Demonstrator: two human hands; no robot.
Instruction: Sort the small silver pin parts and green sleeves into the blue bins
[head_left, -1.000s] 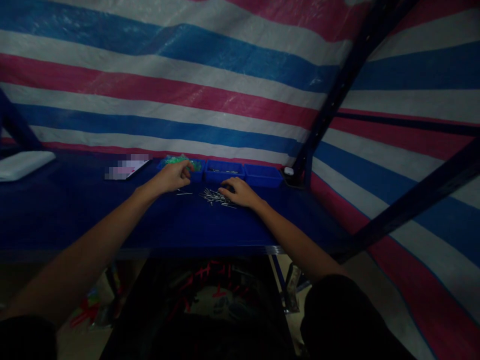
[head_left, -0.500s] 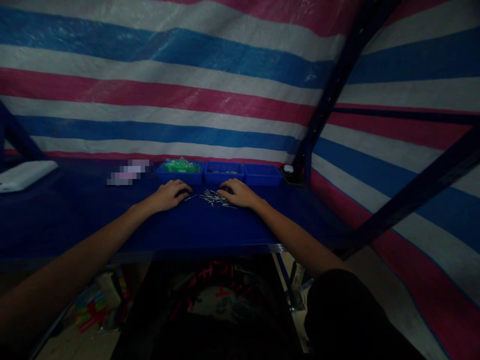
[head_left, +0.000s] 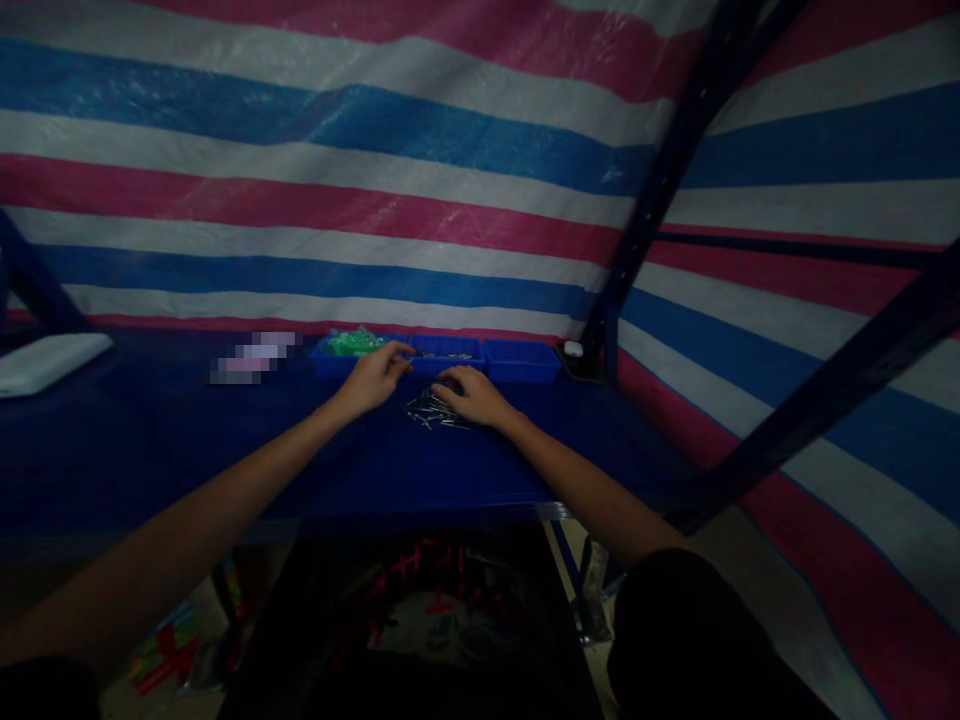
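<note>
A pile of thin, shiny metal pins [head_left: 433, 408] lies on the blue table in front of me. My right hand [head_left: 476, 394] rests at the pile's right side, fingers bent and apart, their tips touching the pins. My left hand [head_left: 377, 378] is raised at the front left corner of the middle blue bin [head_left: 448, 367]. Its thumb and fingertips come together at the bin's edge; whatever they pinch is too small and dark to make out. Inside that bin lie some small metal pieces [head_left: 450, 355].
Left of the middle bin, another blue bin [head_left: 324, 364] holds green plastic packets [head_left: 354, 342]. A third blue bin [head_left: 521, 363] stands on the right, near a small white object [head_left: 573, 349]. A white case [head_left: 52, 364] lies far left. Dark metal posts [head_left: 637, 215] and striped sheeting enclose the table.
My left hand has moved right and away from me, from the table up to the middle bin. The lone pin beside it no longer shows on the table. My right hand stays at the pile.
</note>
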